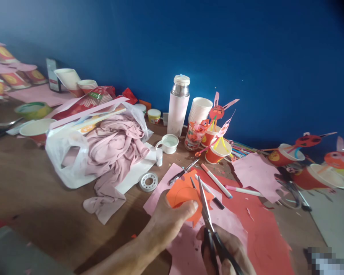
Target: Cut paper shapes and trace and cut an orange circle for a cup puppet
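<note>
My left hand pinches a piece of orange paper, thumb on top. A curved line is drawn on the paper, and its right side is cut ragged. My right hand grips black-handled scissors with fingers in the handles. The scissor blades stand slightly apart at the right part of the orange paper. Under both hands lie pink paper and red paper. A black pen and an orange-and-white marker lie just beyond the orange paper.
A plastic bag with pink cloth sits at left. Behind are a thermos, a white cup and stacked paper cups. Paper cups with bug-like figures stand at right. A tape ring lies near my left hand.
</note>
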The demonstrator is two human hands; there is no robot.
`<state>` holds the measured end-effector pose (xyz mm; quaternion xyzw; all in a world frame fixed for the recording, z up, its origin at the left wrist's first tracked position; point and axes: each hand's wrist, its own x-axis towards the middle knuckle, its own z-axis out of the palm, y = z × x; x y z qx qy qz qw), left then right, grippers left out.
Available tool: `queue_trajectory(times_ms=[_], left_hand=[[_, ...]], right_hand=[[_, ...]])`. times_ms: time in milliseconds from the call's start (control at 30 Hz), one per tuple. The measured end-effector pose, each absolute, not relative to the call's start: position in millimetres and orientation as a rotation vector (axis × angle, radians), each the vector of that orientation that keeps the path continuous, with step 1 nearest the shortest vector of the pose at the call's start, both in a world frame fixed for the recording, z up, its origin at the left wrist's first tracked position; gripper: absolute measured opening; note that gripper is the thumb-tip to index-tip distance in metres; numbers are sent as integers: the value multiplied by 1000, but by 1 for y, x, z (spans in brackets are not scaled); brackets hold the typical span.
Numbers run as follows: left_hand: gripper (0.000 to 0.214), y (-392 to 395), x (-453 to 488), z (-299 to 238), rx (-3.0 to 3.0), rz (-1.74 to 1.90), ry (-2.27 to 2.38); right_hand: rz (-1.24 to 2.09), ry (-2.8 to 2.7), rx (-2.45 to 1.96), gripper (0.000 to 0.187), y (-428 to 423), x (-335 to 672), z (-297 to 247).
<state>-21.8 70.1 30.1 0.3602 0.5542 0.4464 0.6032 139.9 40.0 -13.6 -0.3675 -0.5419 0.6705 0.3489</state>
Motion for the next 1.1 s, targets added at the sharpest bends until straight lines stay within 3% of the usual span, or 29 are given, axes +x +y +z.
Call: queue_trajectory(times_ms=[667,1100], left_hand=[[15,74,-28,32,912,986,1196],[16,76,-28,28,862,1038,1165]], right_hand=[[1764,-1412,-1065,60,40,145,-5],[1808,-1303,-974,49,40,145,-10]])
